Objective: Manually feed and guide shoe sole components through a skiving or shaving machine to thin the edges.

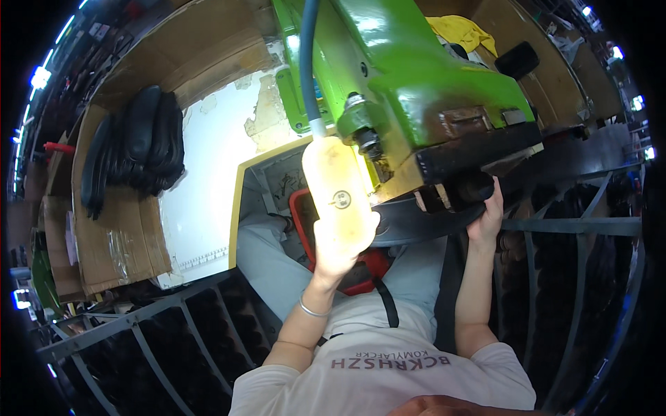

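A black, smooth curved piece (423, 223) runs beneath the front of the green machine (416, 76). My right hand (487, 216) grips its right side, fingers reaching up by the dark round part of the machine. My left hand (338, 260) is brightly lit at the lower end of a yellowish lamp (338, 187) on a blue-grey flexible neck (309, 62). The lamp hides most of its fingers, so I cannot tell whether they hold the lamp or something under it. The thumb shows at the lamp's right edge, near the black piece.
At left, a cardboard box (128, 249) holds several black elongated pieces (144, 135) beside the worn white tabletop (198, 187). A yellow cloth (463, 33) lies behind the machine. Metal rails (579, 226) flank me; a red container (300, 225) is below.
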`<act>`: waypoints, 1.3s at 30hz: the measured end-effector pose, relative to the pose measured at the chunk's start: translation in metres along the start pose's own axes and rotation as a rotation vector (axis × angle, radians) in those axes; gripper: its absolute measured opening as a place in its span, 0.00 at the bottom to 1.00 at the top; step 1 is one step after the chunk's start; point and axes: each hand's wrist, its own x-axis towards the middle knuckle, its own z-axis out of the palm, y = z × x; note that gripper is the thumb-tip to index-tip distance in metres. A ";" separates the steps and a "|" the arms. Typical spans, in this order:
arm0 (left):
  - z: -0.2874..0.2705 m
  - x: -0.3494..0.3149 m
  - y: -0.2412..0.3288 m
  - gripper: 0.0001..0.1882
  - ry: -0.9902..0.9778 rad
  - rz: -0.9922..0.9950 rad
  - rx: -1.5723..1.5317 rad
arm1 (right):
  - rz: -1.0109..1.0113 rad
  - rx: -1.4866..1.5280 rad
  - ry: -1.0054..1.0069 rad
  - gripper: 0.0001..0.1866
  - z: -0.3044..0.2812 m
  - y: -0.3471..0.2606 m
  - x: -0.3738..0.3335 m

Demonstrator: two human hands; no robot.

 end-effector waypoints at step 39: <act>-0.079 -0.034 0.016 0.11 0.199 0.001 0.038 | 0.021 -0.072 -0.124 0.18 0.077 0.044 -0.025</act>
